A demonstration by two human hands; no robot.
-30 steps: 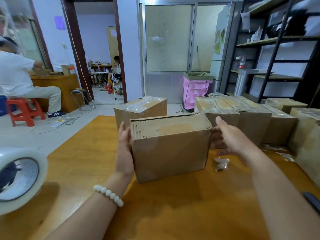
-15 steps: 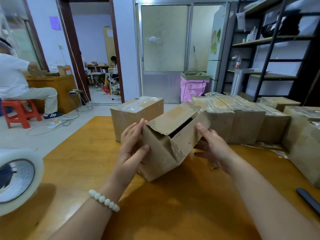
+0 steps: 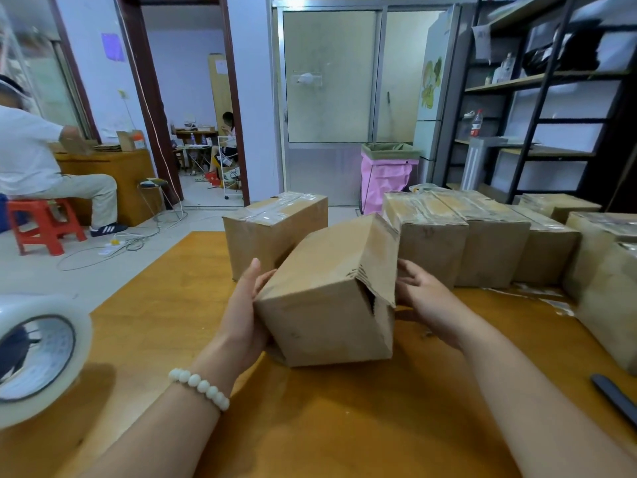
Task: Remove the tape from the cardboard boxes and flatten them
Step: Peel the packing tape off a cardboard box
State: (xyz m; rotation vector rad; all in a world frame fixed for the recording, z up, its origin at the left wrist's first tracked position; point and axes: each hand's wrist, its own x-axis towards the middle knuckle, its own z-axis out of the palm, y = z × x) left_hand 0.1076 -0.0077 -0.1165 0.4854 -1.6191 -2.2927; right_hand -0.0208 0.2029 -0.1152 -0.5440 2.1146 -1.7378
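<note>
I see an orange table point(image 3: 344, 426) in a room with shelves point(image 3: 551, 77) far right. One untaped box point(image 3: 324, 305) sits tilted near centre, pressed between the left hand point(image 3: 246, 305) and right hand point(image 3: 425, 298), whose fingers lie straight against its ends. Since half a second ago it has rolled toward me. Beyond it stand at least six taped boxes point(image 3: 275, 232), and one tape roll point(image 3: 38, 353) is near left.

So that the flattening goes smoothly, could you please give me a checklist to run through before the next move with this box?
1. Both hands on the box: left hand and right hand at its two ends, ok.
2. Tape gone from the faces in view: ok.
3. Right end flap loose: ok.
4. Left end flaps free: cannot tell, the hand covers them.
5. Bare table in front for pressing flat: ok.
6. Dark tool away from hands: ok.
</note>
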